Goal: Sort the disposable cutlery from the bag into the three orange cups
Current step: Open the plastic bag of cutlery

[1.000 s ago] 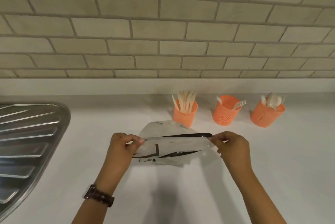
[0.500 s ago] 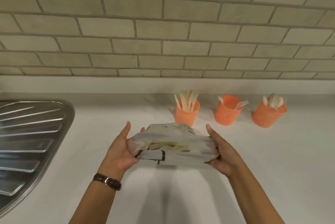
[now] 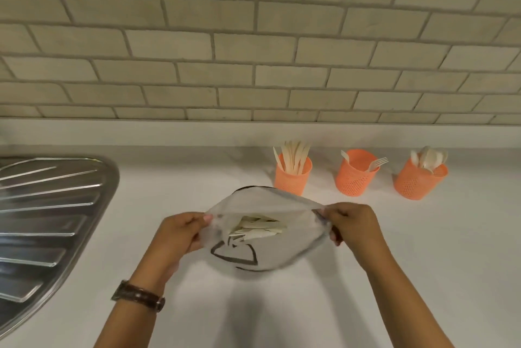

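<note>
Hiding most cutlery [image 3: 259,228] — blurred bag [image 3: 282,250].

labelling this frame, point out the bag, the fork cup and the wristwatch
bag [image 3: 282,252]: head view, front panel right of the printed mark
fork cup [image 3: 356,178]: head view, perforated side wall
wristwatch [image 3: 138,295]: head view, brown strap

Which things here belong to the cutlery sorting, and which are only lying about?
For the job: bag, cutlery inside it, left hand and right hand pinching its mouth open, knife cup, fork cup, spoon cup.
Lying about: sink drainboard, wristwatch.
</note>
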